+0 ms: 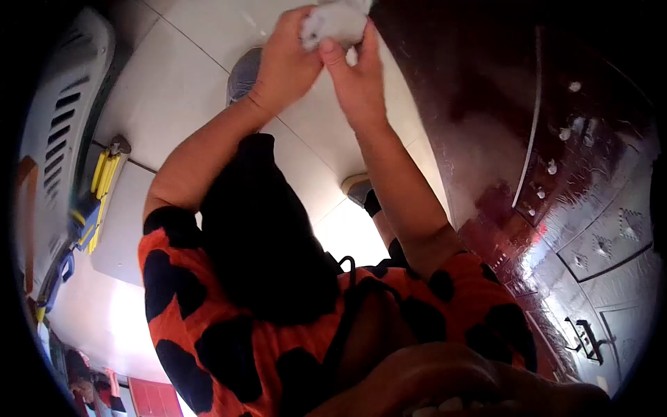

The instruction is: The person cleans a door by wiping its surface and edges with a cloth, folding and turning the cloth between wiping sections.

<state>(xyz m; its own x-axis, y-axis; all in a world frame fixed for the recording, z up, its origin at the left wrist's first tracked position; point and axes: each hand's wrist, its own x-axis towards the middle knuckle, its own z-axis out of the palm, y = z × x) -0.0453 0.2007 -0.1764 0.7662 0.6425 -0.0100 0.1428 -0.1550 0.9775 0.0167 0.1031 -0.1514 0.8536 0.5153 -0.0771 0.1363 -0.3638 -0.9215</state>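
A white, soft-looking wad with a few dark spots [337, 26] is held between both hands near the top of the view. My left hand [290, 62] grips its left side with curled fingers. My right hand [358, 80] closes on it from the right, thumb pressed against its lower edge. The upper part of the wad is cut off by the dark rim of the view, so its exact kind is unclear. Below the hands are my knee in black cloth [260, 222] and a grey shoe [243, 78].
Pale floor tiles [187, 76] lie beneath. To the right is a glossy dark red door-like panel [479, 132] with raised knobs and a black handle [589, 342]. A grey slotted plastic piece [66, 125] and a yellow-and-blue object [104, 174] stand at left. Another shoe [356, 187] shows near my right arm.
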